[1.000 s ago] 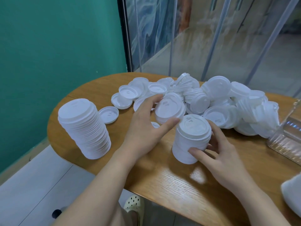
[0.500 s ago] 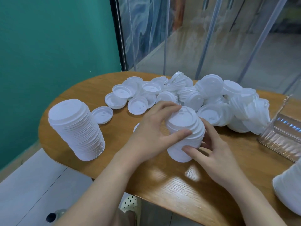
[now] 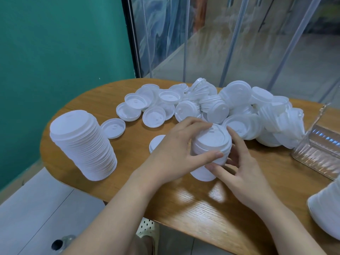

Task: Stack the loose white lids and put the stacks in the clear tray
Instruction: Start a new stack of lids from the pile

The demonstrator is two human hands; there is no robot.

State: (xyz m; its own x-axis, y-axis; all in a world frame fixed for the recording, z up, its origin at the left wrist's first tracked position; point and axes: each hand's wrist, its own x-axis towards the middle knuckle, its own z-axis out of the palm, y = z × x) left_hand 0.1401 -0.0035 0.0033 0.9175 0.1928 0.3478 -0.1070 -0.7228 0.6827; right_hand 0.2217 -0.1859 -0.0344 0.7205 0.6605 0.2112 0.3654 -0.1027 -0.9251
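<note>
Gripping a ribbed white lid stack [image 3: 211,144], both hands' fingers [image 3: 211,155].

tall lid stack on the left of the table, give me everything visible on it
The tall lid stack is a column of many nested white lids, thin plastic by the look, ridged rims showing down its side. The top lid faces up, flat with a small raised mark. The column leans slightly and stands on the wooden table near its left edge. Neither hand touches it. A single loose lid lies just to its right, though contact between them is unclear.
</note>
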